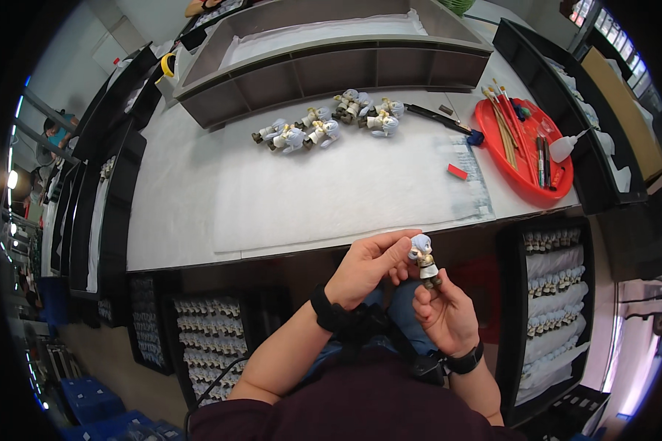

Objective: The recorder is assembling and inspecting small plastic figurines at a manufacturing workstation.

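Note:
Just off the table's near edge, a small figurine [424,259] with pale lilac hair, a white outfit and brown boots stands nearly upright between my hands. My left hand [371,264] pinches it at the head, thumb and fingers closed on the hair. Lower down, my right hand [446,312] grips the boots between thumb and fingers. Several like figurines [324,128] lie in a cluster on the white sheet [331,198] at the far side of the table. A small red block [457,171] rests on the sheet's right part.
A grey bin [331,73] lined with white stands behind the cluster. At the right, a red tray [485,121] holds brushes, pens and a squeeze bottle [565,148]. Beside it lies a dark-handled tool [434,117]. Black crates [507,316] of figurines flank my legs.

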Motion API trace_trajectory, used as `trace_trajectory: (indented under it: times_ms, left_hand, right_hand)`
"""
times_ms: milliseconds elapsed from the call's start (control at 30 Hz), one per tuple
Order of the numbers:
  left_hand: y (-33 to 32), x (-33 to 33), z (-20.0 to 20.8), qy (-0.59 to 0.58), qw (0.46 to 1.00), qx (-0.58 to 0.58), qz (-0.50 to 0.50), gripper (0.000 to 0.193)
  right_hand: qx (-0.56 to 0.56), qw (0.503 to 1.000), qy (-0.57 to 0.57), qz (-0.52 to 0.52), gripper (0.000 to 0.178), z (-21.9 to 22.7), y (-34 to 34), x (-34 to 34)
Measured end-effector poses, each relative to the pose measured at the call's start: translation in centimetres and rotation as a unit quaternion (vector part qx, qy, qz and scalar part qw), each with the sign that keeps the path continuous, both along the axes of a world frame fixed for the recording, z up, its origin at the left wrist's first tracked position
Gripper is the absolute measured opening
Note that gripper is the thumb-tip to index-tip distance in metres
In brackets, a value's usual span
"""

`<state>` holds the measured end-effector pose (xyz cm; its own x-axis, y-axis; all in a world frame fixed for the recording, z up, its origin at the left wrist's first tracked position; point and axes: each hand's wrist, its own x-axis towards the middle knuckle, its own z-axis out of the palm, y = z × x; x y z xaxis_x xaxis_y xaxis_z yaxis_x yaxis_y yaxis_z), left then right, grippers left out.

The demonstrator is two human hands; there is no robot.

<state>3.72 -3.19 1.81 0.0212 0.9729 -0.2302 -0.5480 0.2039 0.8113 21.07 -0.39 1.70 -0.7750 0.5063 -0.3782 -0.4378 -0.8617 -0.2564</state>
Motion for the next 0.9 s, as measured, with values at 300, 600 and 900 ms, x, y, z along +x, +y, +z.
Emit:
trace_trajectory:
  times_ms: [300,600,900]
  left_hand:
    - [0.1,0.3,0.5,0.066,0.997,0.018,0.019,0.028]
    - [0.0,0.2,-0.5,0.047,0.998,0.026,0.016,0.026]
    - [-0.4,-0.2,-0.5,0.026,0.997,0.068,-0.02,0.034]
  right_hand:
    - [-0.082,0.993,0.081,0.034,0.046,-0.9,0.7,0.5]
    - [-0.084,0.991,0.095,0.035,0.044,-1.2,0.8,0.8]
    - [0.047,0.999,-0.022,-0.016,0.039,-1.0,0.5,1.0]
